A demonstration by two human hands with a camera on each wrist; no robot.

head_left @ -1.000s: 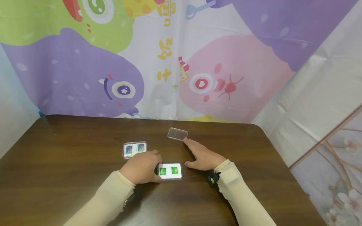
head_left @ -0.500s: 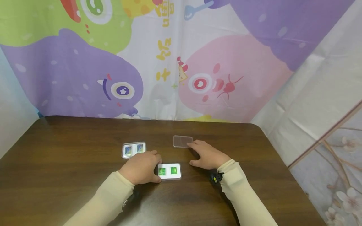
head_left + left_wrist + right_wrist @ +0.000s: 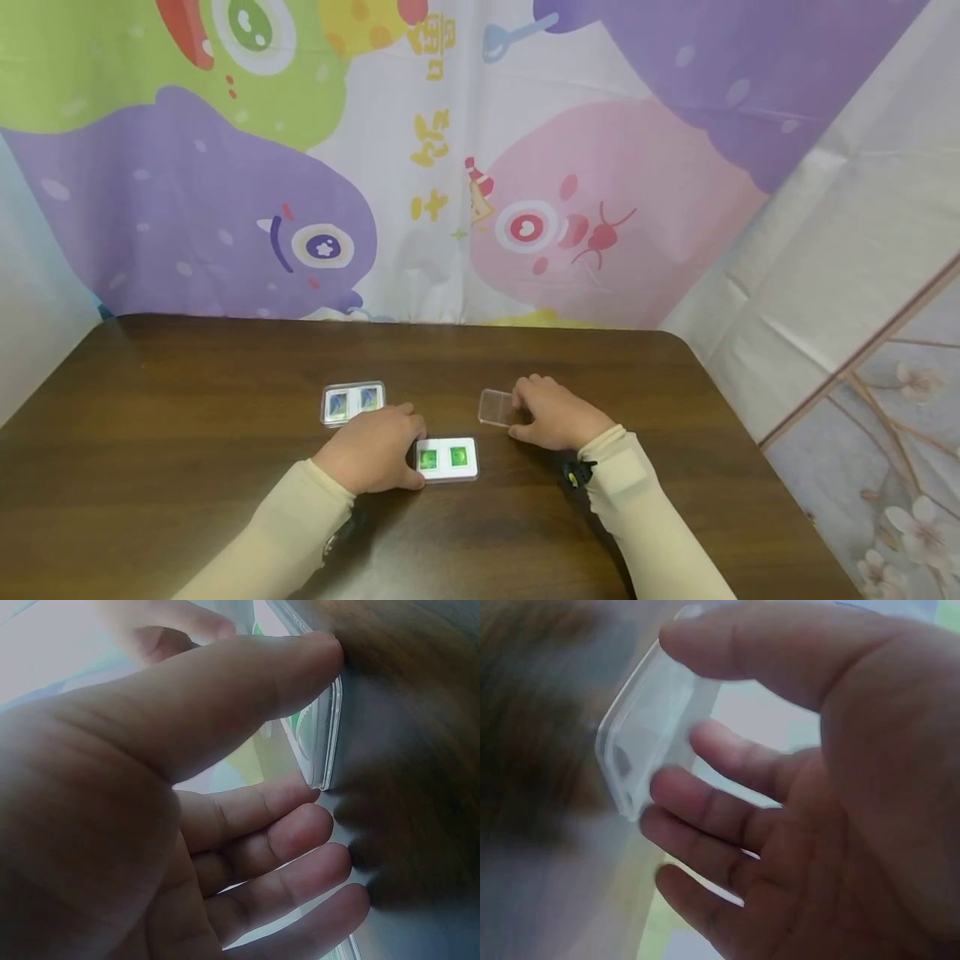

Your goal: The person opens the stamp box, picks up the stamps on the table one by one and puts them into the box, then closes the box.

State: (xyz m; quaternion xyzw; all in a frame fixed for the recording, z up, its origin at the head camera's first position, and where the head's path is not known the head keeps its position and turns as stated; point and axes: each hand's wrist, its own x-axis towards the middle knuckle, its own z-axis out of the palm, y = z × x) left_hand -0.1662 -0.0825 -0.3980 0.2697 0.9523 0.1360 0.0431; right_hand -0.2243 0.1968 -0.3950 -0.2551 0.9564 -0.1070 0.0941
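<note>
In the head view my left hand holds the left end of a flat clear case with a white insert and two green stamp-like pictures. Its thumb lies at the near edge and a finger at the far edge. To the right, my right hand grips the right end of a clear, see-through plastic lid low over the table. In the right wrist view the thumb meets one edge of the lid, with fingertips near the other. Whether the lid touches the table is hard to tell.
A second clear case with two bluish pictures lies just beyond my left hand, partly covered by it. The brown wooden table ends at a wall hung with a cartoon-printed cloth. Another printed cloth hangs on the right.
The clear lid has come nearer and rightward across the table with my right hand, whose thumb and fingers now close around its end. My left hand stays on the green-pictured case.
</note>
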